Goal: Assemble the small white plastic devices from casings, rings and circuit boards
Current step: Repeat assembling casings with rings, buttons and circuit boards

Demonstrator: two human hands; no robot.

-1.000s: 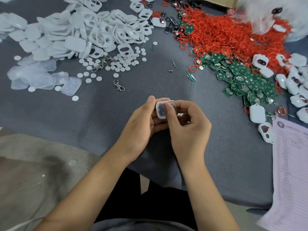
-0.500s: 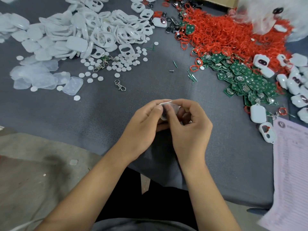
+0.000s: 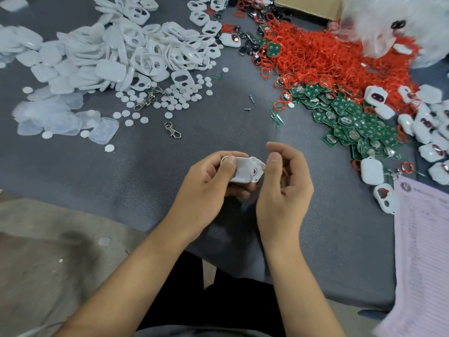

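Since half a second ago, right hand (image 3: 283,188) is drawing off the white casing (image 3: 241,170), fingers loosely curled, holding nothing. Left hand (image 3: 206,183) is gripping the casing, thumb pressing its back, above the grey counter (image 3: 145,171). Casing shells (image 3: 136,54) lying far left; red rings (image 3: 323,57), green circuit boards (image 3: 352,117) far right.

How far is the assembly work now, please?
Done: closed white devices lie at the right. In hand: the left hand grips one white casing; the right hand is beside it. Left: heaps of empty casings, red rings and green boards.
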